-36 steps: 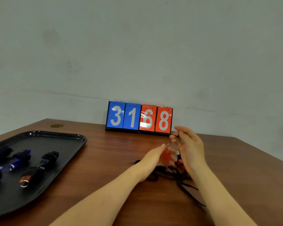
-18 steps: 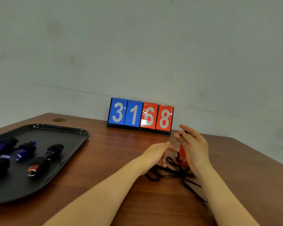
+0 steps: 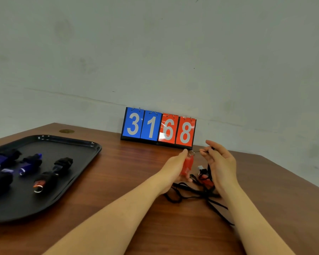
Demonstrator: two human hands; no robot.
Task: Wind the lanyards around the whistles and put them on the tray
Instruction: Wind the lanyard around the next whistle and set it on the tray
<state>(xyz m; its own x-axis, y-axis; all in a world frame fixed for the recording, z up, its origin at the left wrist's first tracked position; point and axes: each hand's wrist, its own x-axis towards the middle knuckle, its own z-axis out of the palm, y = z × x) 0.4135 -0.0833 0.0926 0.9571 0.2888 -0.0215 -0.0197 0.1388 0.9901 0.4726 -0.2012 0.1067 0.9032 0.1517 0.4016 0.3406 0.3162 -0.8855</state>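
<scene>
While the left hand [image 3: 175, 169] grips the red whistle [image 3: 187, 165] above the tabletop's middle, the right hand [image 3: 219, 162] pinches its limp black lanyard [image 3: 191, 192] near the ring — light, rigid body, floppy cord, probably best held taut close in.

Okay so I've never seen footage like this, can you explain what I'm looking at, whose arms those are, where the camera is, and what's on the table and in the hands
There is no machine here: these are a person's two bare arms, filmed by a wide-angle camera worn on their head, looking forward and down.

The left hand grips a red plastic whistle upright. The right hand pinches the thin black lanyard cord near the whistle's metal ring; the rest of the cord lies loose on the brown wooden table. A second red whistle lies by the right hand.

On the left sits a black plastic tray holding several whistles already wrapped in cord. At the back stands a flip scoreboard reading 31 on blue, 68 on red.
</scene>
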